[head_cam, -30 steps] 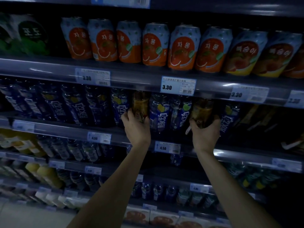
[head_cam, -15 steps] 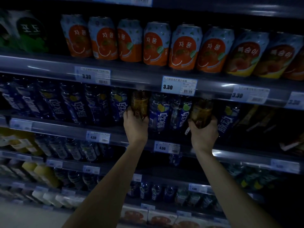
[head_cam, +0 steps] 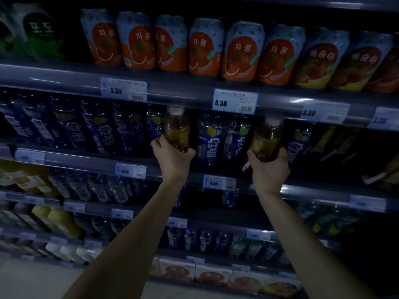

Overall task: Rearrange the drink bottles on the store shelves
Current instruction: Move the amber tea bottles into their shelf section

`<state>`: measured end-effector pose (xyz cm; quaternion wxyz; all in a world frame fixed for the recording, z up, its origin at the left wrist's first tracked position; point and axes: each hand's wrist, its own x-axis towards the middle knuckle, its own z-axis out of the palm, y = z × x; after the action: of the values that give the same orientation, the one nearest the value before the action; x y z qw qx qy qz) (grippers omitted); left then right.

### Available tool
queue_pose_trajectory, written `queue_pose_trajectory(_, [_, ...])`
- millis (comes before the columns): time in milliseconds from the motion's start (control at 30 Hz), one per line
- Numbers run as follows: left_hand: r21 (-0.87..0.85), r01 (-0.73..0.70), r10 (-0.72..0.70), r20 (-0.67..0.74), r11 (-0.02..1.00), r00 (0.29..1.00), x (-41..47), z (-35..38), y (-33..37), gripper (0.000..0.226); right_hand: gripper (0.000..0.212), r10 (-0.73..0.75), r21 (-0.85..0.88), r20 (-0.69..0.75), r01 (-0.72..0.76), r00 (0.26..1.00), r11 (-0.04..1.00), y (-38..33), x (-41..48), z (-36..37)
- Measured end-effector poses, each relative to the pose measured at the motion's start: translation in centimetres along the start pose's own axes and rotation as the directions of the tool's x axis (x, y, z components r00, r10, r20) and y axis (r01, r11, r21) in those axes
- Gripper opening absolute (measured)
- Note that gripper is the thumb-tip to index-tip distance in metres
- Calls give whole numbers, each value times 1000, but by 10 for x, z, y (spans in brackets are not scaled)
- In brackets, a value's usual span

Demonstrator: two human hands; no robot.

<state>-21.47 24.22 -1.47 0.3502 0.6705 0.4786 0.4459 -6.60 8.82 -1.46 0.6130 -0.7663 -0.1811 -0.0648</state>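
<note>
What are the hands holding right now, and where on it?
Each holds an amber bottle by its lower body: left hand on the left bottle, right hand on the right bottle.

Both forearms are bare below the blue-bottle shelf rail [head_cam: 86,162]: no sleeves, watch or rings on left hand [head_cam: 172,157] or right hand [head_cam: 269,170].

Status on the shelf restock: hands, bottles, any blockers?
Left hand shut on left amber bottle. Right hand shut on right amber bottle. Both bottles upright among blue bottles, caps close under upper shelf edge.
</note>
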Motion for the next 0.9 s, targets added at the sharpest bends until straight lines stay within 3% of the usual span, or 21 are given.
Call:
queue_pose_trajectory(400, [-140,-36,31,-36,989,999,-26,-13,6,75,71,-13,76,-9,14,1000,997,2,-21,-18])
queue_pose_trajectory(667, [-135,-161,163,0,978,987,-42,-20,23,73,53,-55,124,3,54,998,991,-4,-33,-33])
queue_pose_trajectory(900, [-134,-207,219,85,969,972,-88,-15,27,72,53,-56,133,20,53,998,990,3,-51,-54])
